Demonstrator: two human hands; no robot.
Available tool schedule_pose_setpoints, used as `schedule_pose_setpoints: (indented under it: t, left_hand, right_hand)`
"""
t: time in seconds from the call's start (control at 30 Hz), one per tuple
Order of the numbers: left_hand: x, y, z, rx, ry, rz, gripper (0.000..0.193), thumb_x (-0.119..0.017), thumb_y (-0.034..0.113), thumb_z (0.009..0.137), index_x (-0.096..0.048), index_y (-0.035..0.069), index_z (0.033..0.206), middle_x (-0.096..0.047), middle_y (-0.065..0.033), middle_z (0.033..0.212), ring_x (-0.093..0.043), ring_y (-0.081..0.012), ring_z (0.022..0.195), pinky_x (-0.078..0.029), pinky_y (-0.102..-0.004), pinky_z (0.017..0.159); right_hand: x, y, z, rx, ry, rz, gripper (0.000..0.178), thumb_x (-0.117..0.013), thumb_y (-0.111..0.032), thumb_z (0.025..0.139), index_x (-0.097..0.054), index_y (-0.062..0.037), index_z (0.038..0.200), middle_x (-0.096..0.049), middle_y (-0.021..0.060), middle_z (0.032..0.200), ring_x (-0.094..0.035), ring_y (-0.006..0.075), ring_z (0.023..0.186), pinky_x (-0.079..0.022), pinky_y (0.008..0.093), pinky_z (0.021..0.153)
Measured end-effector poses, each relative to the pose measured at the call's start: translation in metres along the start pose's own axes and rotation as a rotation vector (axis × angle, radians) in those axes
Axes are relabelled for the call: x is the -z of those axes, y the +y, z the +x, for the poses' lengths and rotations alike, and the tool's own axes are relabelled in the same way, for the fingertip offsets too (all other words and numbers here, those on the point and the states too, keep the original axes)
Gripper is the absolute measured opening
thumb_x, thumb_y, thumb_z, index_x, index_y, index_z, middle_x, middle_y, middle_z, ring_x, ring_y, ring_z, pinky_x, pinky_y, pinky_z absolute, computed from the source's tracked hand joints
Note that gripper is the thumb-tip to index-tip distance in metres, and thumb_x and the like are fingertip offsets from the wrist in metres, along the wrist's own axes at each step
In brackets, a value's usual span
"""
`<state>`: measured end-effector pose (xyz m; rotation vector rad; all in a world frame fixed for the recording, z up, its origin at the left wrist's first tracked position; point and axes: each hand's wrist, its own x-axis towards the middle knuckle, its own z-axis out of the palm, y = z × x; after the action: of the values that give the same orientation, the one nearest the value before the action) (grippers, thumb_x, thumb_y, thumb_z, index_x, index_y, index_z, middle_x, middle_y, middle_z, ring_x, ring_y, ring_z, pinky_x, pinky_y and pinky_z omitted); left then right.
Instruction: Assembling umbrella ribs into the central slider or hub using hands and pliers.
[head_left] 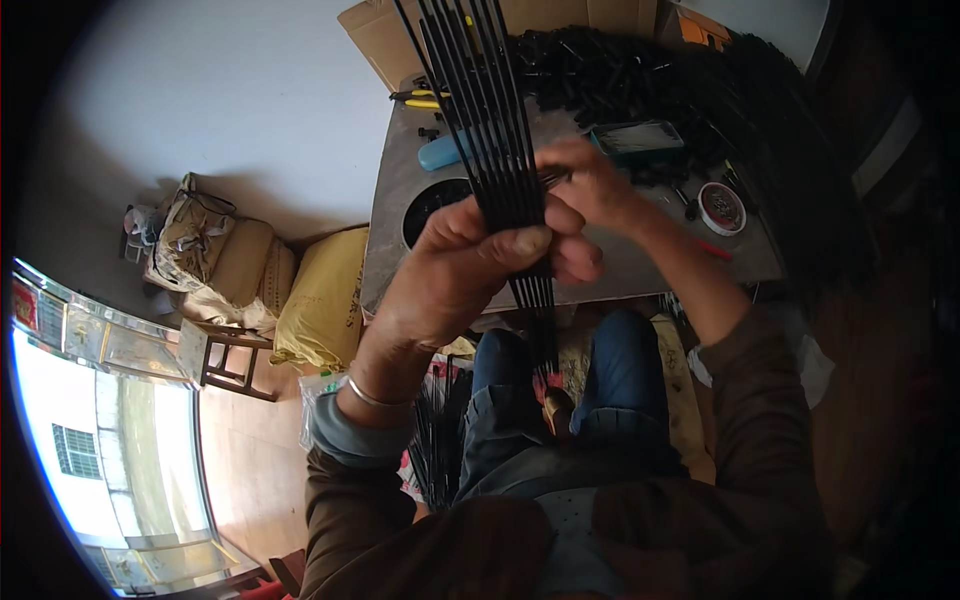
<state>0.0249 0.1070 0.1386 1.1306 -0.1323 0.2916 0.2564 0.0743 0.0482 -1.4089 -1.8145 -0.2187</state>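
My left hand (450, 265) is wrapped round a fanned bundle of thin black rods (507, 200), thumb across the front. The rods stand nearly upright before me, their upper ends spreading past the top of the view and their lower ends reaching down between my knees. Just behind and right of the bundle is my right hand (595, 190), slightly blurred. Its fingers are pinched together beside the rods, with a small dark thing at their tips that is too unclear to name.
A grey table (395, 235) bears a heap of black parts (590, 75), a blue case (440, 152), yellow-handled pliers (425, 100), a teal-edged box (635, 138) and a round red-rimmed tub (722, 208). More black rods (437, 440) stand beside my left leg. Sacks (325, 300) and a stool (235, 365) are left.
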Motion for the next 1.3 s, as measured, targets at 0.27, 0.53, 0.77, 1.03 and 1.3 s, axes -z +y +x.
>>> schedule_pose_setpoints:
  t: [0.27, 0.53, 0.77, 1.03, 1.3]
  left_hand:
    - [0.06, -0.126, -0.016, 0.264, 0.285, -0.008, 0.023, -0.049, 0.005, 0.094, -0.056, -0.003, 0.114, -0.066, -0.0133, 0.102, -0.065, -0.021, 0.094, -0.052, -0.0318, 0.084]
    - [0.054, -0.12, -0.009, 0.344, 0.265, 0.036, 0.035, -0.054, 0.011, 0.093, -0.05, -0.002, 0.125, -0.064, -0.0105, 0.106, -0.063, -0.0174, 0.096, -0.051, -0.0285, 0.083]
    - [0.034, -0.115, -0.026, -0.223, 0.746, 0.503, 0.064, -0.06, 0.021, 0.091, -0.028, -0.002, 0.142, -0.049, -0.0173, 0.128, -0.055, -0.0235, 0.109, -0.045, -0.033, 0.093]
    - [0.013, -0.039, 0.022, -0.23, 0.307, 0.325, 0.028, -0.059, 0.011, 0.092, -0.058, 0.0, 0.117, -0.068, -0.0076, 0.098, -0.063, -0.0114, 0.088, -0.052, -0.0239, 0.078]
    - [0.013, -0.046, 0.03, -0.307, 0.285, 0.37, 0.018, -0.061, 0.006, 0.09, -0.064, -0.001, 0.107, -0.068, -0.005, 0.091, -0.063, -0.0104, 0.087, -0.05, -0.0242, 0.083]
  right_hand:
    - [0.057, 0.016, 0.028, -0.536, -0.662, 0.366, 0.081, -0.071, -0.015, 0.07, -0.035, -0.0028, 0.141, -0.043, 0.0164, 0.14, -0.044, 0.0297, 0.129, -0.033, 0.043, 0.108]
    - [0.032, -0.055, 0.031, -0.606, -0.174, 1.243, 0.03, -0.046, -0.014, 0.097, -0.054, 0.0026, 0.121, -0.065, 0.0137, 0.103, -0.065, 0.0228, 0.095, -0.051, 0.0343, 0.09]
    - [0.023, -0.084, -0.001, -0.455, -0.13, 1.082, 0.022, -0.051, -0.016, 0.095, -0.061, -0.0022, 0.109, -0.066, 0.0076, 0.088, -0.065, 0.0172, 0.085, -0.053, 0.0308, 0.084]
    - [0.014, -0.1, -0.031, -0.52, -0.111, 0.867, 0.015, -0.056, -0.005, 0.091, -0.062, 0.0002, 0.103, -0.065, 0.0073, 0.091, -0.063, 0.0161, 0.091, -0.051, 0.0293, 0.083]
    - [0.069, 0.074, -0.017, -0.68, -0.133, -0.174, 0.018, -0.064, -0.021, 0.081, -0.069, -0.0077, 0.091, -0.067, 0.0086, 0.095, -0.063, 0.0255, 0.091, -0.049, 0.0368, 0.079]
